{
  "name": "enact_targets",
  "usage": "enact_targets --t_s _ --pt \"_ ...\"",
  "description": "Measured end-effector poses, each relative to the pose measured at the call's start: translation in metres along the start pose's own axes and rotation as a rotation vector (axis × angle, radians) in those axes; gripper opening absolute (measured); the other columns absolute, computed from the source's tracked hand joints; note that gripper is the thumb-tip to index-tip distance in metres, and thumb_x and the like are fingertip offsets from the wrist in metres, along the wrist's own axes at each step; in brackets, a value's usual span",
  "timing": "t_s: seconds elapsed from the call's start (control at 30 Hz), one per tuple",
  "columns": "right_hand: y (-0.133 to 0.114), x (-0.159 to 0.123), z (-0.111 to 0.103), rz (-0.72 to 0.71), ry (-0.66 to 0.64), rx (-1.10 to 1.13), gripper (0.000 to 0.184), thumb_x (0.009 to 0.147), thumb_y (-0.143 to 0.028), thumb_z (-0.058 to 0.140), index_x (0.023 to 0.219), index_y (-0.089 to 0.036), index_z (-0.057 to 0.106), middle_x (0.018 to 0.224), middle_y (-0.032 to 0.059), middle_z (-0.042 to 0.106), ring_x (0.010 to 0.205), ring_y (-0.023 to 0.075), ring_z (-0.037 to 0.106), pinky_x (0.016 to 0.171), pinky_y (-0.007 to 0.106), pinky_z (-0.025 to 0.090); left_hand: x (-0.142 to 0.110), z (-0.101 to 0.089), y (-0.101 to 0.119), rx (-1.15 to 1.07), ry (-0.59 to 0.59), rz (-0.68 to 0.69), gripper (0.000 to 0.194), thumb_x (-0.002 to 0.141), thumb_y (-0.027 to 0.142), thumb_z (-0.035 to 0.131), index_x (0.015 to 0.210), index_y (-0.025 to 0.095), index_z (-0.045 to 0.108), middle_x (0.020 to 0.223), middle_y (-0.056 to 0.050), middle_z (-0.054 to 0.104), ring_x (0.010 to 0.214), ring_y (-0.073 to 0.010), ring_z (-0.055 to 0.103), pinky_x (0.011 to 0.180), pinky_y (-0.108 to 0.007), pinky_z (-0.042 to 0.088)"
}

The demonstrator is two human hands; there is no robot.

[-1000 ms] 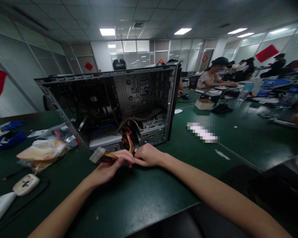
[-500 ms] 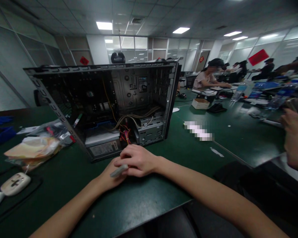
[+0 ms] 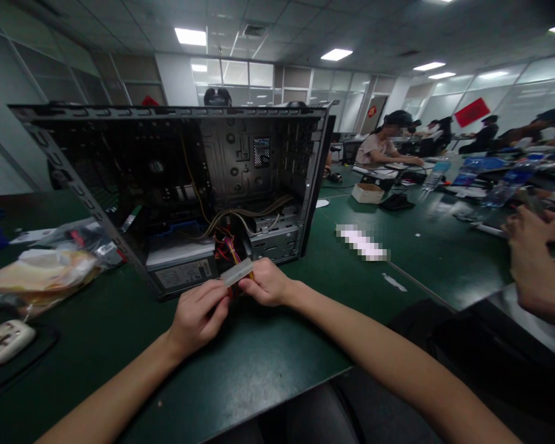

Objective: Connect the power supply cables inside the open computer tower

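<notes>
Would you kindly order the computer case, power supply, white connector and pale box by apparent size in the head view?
1. Computer case
2. Power supply
3. White connector and pale box: too alike to rank, the connector being nearer.

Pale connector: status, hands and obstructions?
Left hand and right hand at opposite ends of connector. Coloured wires lead from open computer case. Hands partly hide wires.
</notes>
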State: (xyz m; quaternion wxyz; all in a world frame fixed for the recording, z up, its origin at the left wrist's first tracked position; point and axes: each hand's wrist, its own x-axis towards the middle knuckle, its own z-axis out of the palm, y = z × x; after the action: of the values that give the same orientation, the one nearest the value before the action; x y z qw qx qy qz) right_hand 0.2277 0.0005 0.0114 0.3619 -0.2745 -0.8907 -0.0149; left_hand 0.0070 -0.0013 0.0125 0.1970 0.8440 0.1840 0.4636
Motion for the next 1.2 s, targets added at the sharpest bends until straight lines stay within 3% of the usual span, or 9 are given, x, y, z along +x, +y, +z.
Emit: enact_targets --t_s 0.13,0.2,0.37,0.47,0.67,0.83,1.0,1.2 --pt "-0.009 0.002 -0.001 -0.049 -0.068 0.021 0.038 0.102 -0.045 0.048 0.120 -0.015 0.062 0.100 0.0086 0.073 0.090 0.0197 0.070 0.077 0.026 0.050 -0.003 0.000 -0.001 0.018 0.014 0.045 0.024 0.083 0.014 0.067 0.102 0.025 0.076 0.097 -0.007 0.077 0.085 -0.0258 0.071 0.081 -0.035 0.055" --pt "-0.012 0.003 -0.002 -0.046 -0.086 -0.029 0.040 0.102 -0.046 0.050 0.124 -0.014 0.062 0.102 0.0087 0.075 0.089 0.0196 0.071 0.076 0.026 0.050 -0.003 -0.001 -0.003 0.037 0.014 0.058 0.023 0.083 0.013 0.065 0.100 0.025 0.076 0.096 -0.007 0.077 0.084 -0.0256 0.071 0.080 -0.035 0.055" --pt "-0.013 0.005 -0.002 -0.042 -0.148 -0.227 0.039 0.105 -0.042 0.044 0.093 -0.014 0.068 0.083 0.0098 0.074 0.072 0.0196 0.069 0.066 0.028 0.046 0.005 -0.012 -0.012 0.059 0.080 -0.057 0.013 0.072 0.021 0.078 0.085 0.024 0.077 0.082 -0.008 0.075 0.073 -0.0258 0.066 0.072 -0.035 0.050" --pt "-0.015 0.006 0.001 -0.004 -0.151 -0.214 0.042 0.105 -0.042 0.044 0.083 -0.014 0.066 0.076 0.0089 0.071 0.067 0.0184 0.065 0.063 0.028 0.043 0.008 -0.015 -0.013 0.118 0.049 -0.072 0.006 0.073 0.024 0.076 0.079 0.023 0.074 0.079 -0.007 0.073 0.071 -0.0247 0.064 0.070 -0.033 0.048" --pt "-0.013 0.004 0.009 0.085 -0.156 -0.026 0.031 0.104 -0.036 0.050 0.088 -0.015 0.065 0.085 0.0075 0.071 0.078 0.0173 0.064 0.071 0.026 0.045 0.007 -0.005 -0.002 -0.038 0.071 -0.054 0.013 0.082 0.020 0.069 0.093 0.023 0.075 0.085 -0.007 0.072 0.078 -0.0244 0.063 0.074 -0.032 0.049" --pt "-0.011 0.006 0.010 0.258 -0.108 0.104 0.048 0.105 -0.038 0.047 0.065 -0.015 0.060 0.062 0.0033 0.062 0.060 0.0140 0.057 0.061 0.025 0.040 0.015 -0.004 -0.004 0.008 0.095 -0.095 0.012 0.088 0.021 0.064 0.077 0.021 0.069 0.075 -0.004 0.063 0.070 -0.0205 0.057 0.070 -0.029 0.044" --pt "-0.010 0.006 0.017 0.466 -0.037 0.516 0.060 0.105 -0.044 0.042 0.054 -0.015 0.056 0.047 -0.0008 0.054 0.047 0.0095 0.052 0.053 0.020 0.038 0.016 0.000 -0.010 -0.057 0.075 -0.229 0.022 0.093 0.028 0.062 0.074 0.019 0.064 0.071 -0.002 0.059 0.068 -0.0182 0.054 0.067 -0.027 0.041" --pt "-0.008 0.003 0.025 0.484 -0.019 0.665 0.064 0.101 -0.058 0.044 0.054 -0.016 0.055 0.045 -0.0013 0.052 0.044 0.0092 0.050 0.051 0.020 0.040 0.008 0.004 -0.011 -0.067 0.062 -0.268 0.018 0.093 0.031 0.065 0.080 0.018 0.067 0.077 -0.002 0.063 0.072 -0.0181 0.058 0.070 -0.026 0.043"
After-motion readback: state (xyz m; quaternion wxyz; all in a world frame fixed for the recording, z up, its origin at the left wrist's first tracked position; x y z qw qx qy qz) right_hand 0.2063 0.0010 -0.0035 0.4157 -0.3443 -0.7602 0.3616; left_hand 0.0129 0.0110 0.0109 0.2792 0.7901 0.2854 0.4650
